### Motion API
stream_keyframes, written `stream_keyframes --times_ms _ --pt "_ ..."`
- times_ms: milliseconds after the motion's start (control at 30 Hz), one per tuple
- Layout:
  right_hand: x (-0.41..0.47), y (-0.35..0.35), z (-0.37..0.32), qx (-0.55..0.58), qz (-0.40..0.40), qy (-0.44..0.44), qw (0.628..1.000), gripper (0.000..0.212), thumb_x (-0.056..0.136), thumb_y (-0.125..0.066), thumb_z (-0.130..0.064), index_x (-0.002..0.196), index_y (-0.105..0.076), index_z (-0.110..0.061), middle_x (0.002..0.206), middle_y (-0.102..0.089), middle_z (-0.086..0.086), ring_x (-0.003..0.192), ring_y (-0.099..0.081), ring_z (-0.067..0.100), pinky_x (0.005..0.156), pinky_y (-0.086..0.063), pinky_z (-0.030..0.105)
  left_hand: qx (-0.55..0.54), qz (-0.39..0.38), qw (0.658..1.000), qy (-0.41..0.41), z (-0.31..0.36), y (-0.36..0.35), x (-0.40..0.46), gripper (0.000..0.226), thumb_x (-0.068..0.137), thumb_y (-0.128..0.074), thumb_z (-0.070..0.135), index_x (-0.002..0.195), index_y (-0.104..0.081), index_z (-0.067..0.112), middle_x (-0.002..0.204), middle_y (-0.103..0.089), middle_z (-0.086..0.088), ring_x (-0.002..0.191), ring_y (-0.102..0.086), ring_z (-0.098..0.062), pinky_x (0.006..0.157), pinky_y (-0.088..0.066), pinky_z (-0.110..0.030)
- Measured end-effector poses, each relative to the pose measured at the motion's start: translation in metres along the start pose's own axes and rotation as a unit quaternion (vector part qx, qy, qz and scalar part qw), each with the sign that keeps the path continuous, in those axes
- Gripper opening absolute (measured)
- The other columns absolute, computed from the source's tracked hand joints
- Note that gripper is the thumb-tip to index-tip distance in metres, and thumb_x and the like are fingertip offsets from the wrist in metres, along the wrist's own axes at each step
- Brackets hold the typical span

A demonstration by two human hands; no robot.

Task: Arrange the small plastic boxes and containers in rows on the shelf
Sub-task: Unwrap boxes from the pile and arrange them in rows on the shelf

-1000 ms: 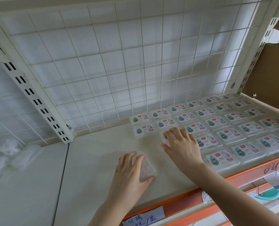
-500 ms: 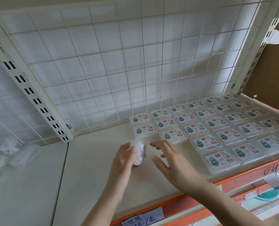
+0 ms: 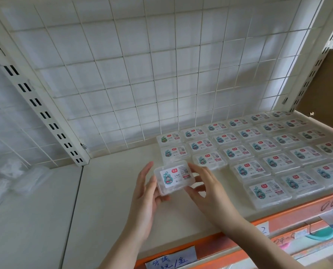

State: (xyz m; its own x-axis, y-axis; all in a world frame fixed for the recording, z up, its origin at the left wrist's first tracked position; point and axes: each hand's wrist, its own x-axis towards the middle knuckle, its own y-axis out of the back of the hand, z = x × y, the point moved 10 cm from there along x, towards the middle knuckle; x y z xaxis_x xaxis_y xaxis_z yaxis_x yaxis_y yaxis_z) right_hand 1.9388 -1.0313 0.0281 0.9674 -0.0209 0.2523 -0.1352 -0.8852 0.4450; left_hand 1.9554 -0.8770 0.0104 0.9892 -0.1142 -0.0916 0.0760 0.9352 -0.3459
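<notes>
Trouble here would most likely be a slip: the small clear box [image 3: 173, 177] is held up off the shelf [image 3: 111, 193], label up, between two hands, and neither grip looks firm. The left hand [image 3: 144, 193] cradles its left edge with mostly straight fingers, while the right hand [image 3: 207, 188] pinches its right side between curled fingers and thumb, so the smooth plastic could tip out on the left, I judge. A second risk is setting it down crooked, or nudging the boxes already laid, since the free spot appears to be just beside the leftmost boxes [image 3: 173, 151] of the rows [image 3: 259, 150]. Going from the left: blurred clear plastic bags [image 3: 12, 177] lie on the neighbouring shelf bay, past a slotted upright [image 3: 45, 115]; a wire grid back panel [image 3: 161, 74] closes the rear; the bare shelf surface lies under the hands, with nothing between the held box and the rows. At the front runs an orange edge strip [image 3: 290, 214] with a handwritten label [image 3: 169, 262], and to the far right a brown cardboard box [image 3: 325, 84].
</notes>
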Motion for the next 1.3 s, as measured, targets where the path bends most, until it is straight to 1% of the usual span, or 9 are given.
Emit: stream_keyframes --times_ms 200,367,433,500,567,633,833,1000,1300 --pt "-0.001 0.008 -0.001 -0.029 0.043 0.021 0.998 0.036 0.089 -0.057 -0.001 0.118 -0.058 -0.022 0.106 -0.055 -0.012 0.094 -0.055 -0.002 0.078 -0.045 0.010 0.096 0.033 0.995 -0.015 -0.008 0.009 0.006 0.040 0.087 -0.060 0.001 0.122 -0.050 0.017 0.108 -0.067 -0.005 0.090 -0.067 -0.009 0.068 -0.054 -0.022" --pt "-0.002 0.012 -0.002 -0.044 0.068 0.022 0.996 0.023 0.091 -0.052 -0.001 0.103 -0.062 -0.019 0.100 -0.057 -0.017 0.086 -0.056 0.000 0.071 -0.045 0.011 0.324 -0.024 0.945 -0.033 -0.003 -0.007 0.024 0.031 0.088 -0.063 0.017 0.114 -0.054 0.030 0.114 -0.059 0.003 0.098 -0.060 0.001 0.077 -0.046 -0.010" --pt "-0.003 0.012 -0.003 -0.053 0.071 0.034 0.995 0.022 0.090 -0.052 0.000 0.098 -0.064 -0.017 0.098 -0.057 -0.017 0.081 -0.056 0.002 0.068 -0.045 0.013 0.444 -0.035 0.891 -0.083 0.006 -0.018 0.032 0.039 0.087 -0.064 0.023 0.124 -0.051 0.023 0.116 -0.048 0.002 0.104 -0.055 -0.005 0.083 -0.041 -0.009" --pt "-0.003 0.015 -0.004 -0.062 0.082 0.045 0.994 0.024 0.089 -0.053 0.002 0.096 -0.064 -0.018 0.096 -0.058 -0.017 0.078 -0.056 0.002 0.065 -0.044 0.013 0.585 -0.015 0.797 -0.153 0.017 -0.024 0.035 0.053 0.086 -0.065 0.028 0.133 -0.045 0.016 0.121 -0.044 -0.002 0.113 -0.047 -0.017 0.091 -0.036 -0.017" --pt "-0.003 0.019 -0.005 -0.071 0.094 0.049 0.992 0.026 0.088 -0.053 0.003 0.094 -0.064 -0.021 0.094 -0.059 -0.017 0.076 -0.057 0.004 0.064 -0.044 0.015 0.677 -0.009 0.697 -0.237 0.023 -0.035 0.030 0.051 0.079 -0.072 0.030 0.122 -0.055 0.011 0.115 -0.054 -0.006 0.107 -0.051 -0.029 0.085 -0.045 -0.036" --pt "-0.004 0.024 -0.008 -0.092 0.104 0.057 0.989 0.025 0.089 -0.052 0.001 0.095 -0.064 -0.021 0.095 -0.059 -0.015 0.078 -0.056 0.005 0.064 -0.046 0.020 0.696 -0.010 0.662 -0.279 0.024 -0.041 0.025 0.040 0.072 -0.078 0.030 0.105 -0.063 0.014 0.101 -0.060 -0.001 0.095 -0.058 -0.029 0.072 -0.051 -0.039" --pt "0.003 0.038 0.004 -0.311 0.096 0.083 0.942 0.029 0.082 -0.047 -0.014 0.107 -0.062 -0.014 0.114 -0.059 0.001 0.105 -0.053 0.022 0.079 -0.052 0.035 0.719 -0.027 0.634 -0.283 0.019 -0.046 0.020 0.040 0.065 -0.081 0.025 0.101 -0.064 0.018 0.098 -0.059 0.002 0.092 -0.059 -0.023 0.053 -0.051 -0.030" --pt "0.004 0.029 0.018 -0.343 0.067 0.064 0.935 0.038 0.085 -0.037 -0.022 0.114 -0.059 -0.012 0.124 -0.055 0.006 0.116 -0.045 0.023 0.090 -0.048 0.037 0.720 0.001 0.633 -0.285 0.018 -0.055 0.025 0.042 0.059 -0.086 0.021 0.095 -0.066 0.015 0.090 -0.059 -0.002 0.082 -0.059 -0.027 0.045 -0.049 -0.031" --pt "0.003 0.031 0.010 -0.367 0.094 0.071 0.923 0.042 0.072 -0.068 -0.003 0.112 -0.060 -0.013 0.119 -0.059 0.004 0.113 -0.046 0.020 0.085 -0.051 0.035 0.698 0.006 0.654 -0.292 0.012 -0.061 0.027 0.041 0.061 -0.085 0.019 0.097 -0.065 0.015 0.093 -0.059 -0.002 0.085 -0.058 -0.027 0.044 -0.048 -0.028"
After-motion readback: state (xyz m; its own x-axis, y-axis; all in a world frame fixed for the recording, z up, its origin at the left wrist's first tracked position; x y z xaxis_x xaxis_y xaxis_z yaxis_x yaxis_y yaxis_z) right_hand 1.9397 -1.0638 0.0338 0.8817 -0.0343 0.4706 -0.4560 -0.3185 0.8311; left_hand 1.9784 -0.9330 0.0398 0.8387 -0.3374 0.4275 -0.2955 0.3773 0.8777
